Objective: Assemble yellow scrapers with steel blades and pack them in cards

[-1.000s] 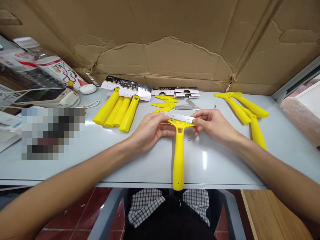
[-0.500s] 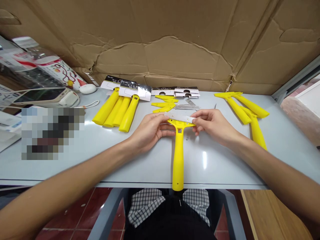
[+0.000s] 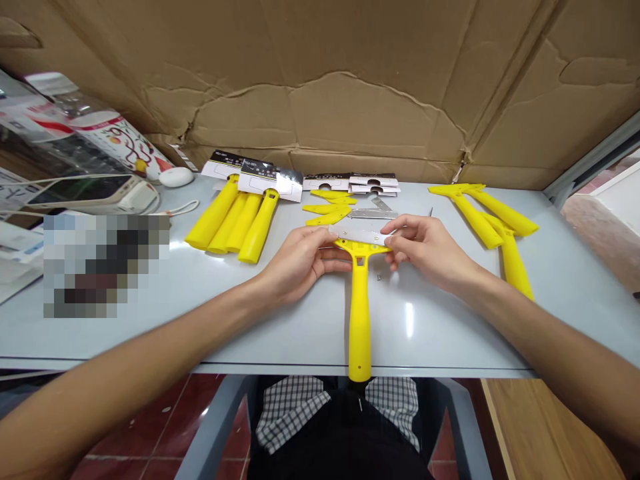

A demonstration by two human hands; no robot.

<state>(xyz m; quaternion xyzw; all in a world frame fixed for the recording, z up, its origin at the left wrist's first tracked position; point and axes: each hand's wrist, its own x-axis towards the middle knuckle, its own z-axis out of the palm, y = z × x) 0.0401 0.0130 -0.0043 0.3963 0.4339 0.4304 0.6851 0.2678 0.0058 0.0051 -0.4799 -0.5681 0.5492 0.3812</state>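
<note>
Yellow handle (image 3: 360, 313) sitting mid-table, head pointing away, butt reaching front edge of table (image 3: 440, 333). Metal strip (image 3: 356, 233) lying across its head. Left hand (image 3: 303, 260) gripping strip and head at left end, thumb on top; right hand (image 3: 417, 243) pinching right end. Tiny metal bit (image 3: 379, 277) (too small for me to identify) lying beside handle. Beyond, I am seeing yellow pieces (image 3: 334, 215); carded handles (image 3: 215, 220) lying left, bare handles (image 3: 480, 223) right.

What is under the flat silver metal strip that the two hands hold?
Under the flat silver metal strip, the yellow T-shaped plastic handle shows its crossbar's near edge; whatever lies directly beneath is covered.
</note>
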